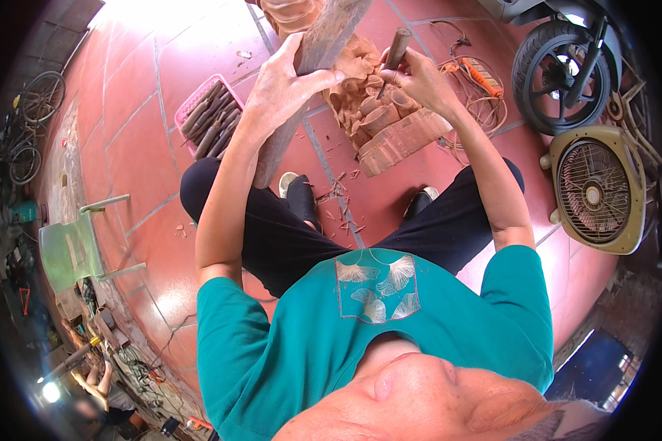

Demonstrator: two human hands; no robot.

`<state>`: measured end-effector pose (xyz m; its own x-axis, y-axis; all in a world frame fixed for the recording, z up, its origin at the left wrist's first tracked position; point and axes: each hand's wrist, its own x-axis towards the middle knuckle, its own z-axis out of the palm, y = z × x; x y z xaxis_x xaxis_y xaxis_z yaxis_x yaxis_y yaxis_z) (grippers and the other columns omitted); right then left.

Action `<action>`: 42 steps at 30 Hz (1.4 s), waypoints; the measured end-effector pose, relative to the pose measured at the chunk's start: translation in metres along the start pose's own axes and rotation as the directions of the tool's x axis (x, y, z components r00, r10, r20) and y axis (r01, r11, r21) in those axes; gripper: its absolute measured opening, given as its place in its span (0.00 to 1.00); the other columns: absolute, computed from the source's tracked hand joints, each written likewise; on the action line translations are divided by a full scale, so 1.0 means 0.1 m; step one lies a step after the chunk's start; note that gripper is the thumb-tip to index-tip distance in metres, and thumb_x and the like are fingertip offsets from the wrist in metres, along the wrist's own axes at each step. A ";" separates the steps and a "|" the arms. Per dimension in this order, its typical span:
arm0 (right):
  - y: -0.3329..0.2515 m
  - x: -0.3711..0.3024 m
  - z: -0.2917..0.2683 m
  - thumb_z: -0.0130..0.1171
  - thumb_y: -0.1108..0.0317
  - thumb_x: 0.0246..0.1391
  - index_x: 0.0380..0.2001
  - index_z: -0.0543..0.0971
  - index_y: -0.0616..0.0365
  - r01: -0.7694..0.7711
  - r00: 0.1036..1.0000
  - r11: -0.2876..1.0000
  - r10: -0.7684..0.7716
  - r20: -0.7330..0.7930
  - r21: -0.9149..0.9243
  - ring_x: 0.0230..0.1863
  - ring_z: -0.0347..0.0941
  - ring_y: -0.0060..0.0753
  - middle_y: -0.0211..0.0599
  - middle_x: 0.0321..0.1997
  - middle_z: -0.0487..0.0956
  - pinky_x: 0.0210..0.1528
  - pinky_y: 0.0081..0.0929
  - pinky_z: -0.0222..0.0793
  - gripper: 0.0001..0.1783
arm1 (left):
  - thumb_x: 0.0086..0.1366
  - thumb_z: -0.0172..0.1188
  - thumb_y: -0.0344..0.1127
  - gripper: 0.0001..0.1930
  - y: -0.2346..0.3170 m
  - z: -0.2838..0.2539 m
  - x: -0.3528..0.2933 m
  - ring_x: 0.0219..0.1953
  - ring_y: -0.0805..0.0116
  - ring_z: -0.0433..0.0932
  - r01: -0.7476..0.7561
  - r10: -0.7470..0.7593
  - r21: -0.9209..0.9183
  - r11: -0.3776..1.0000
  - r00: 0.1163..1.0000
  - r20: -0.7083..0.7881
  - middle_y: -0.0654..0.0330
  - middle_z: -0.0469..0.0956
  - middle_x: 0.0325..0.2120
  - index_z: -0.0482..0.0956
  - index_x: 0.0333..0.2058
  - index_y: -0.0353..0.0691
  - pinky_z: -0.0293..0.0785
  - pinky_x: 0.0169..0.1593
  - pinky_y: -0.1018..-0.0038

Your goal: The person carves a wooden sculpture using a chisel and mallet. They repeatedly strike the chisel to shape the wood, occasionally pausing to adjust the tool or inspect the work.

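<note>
My left hand grips a long, thick wooden club around its middle, thumb stretched to the right. The club slants from the top of the view down toward my left knee. Between the fingers of my right hand is a chisel with a round wooden handle, its thin blade pointing down at a reddish-brown wood carving. The blade's tip meets the carved surface or is just above it; I cannot tell which. The carving stands in front of me on a rough block base, partly hidden by the club.
A pink basket full of chisels stands left. Wood chips lie between my feet. At right are an orange power tool with coiled cord, a motorbike wheel and a box fan. A green chair stands far left.
</note>
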<state>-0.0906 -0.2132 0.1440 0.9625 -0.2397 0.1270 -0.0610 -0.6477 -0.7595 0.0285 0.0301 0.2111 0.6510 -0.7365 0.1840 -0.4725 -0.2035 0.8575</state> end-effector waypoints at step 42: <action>-0.16 -0.12 0.10 0.69 0.66 0.55 0.41 0.76 0.61 0.109 0.994 0.990 -0.108 0.024 -0.084 0.28 0.79 0.31 0.38 0.28 0.82 0.34 0.30 0.74 0.16 | 0.56 0.71 0.50 0.37 0.36 0.07 0.01 0.44 0.49 0.82 -0.022 0.013 0.113 0.993 0.997 0.079 0.42 0.81 0.39 0.67 0.57 0.33 0.74 0.49 0.60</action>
<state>-0.0982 -0.1927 0.1483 0.9695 -0.1512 0.1927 0.0225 -0.7282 -0.6850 0.0076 0.0177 0.2389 0.5958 -0.7877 0.1567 -0.5511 -0.2590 0.7933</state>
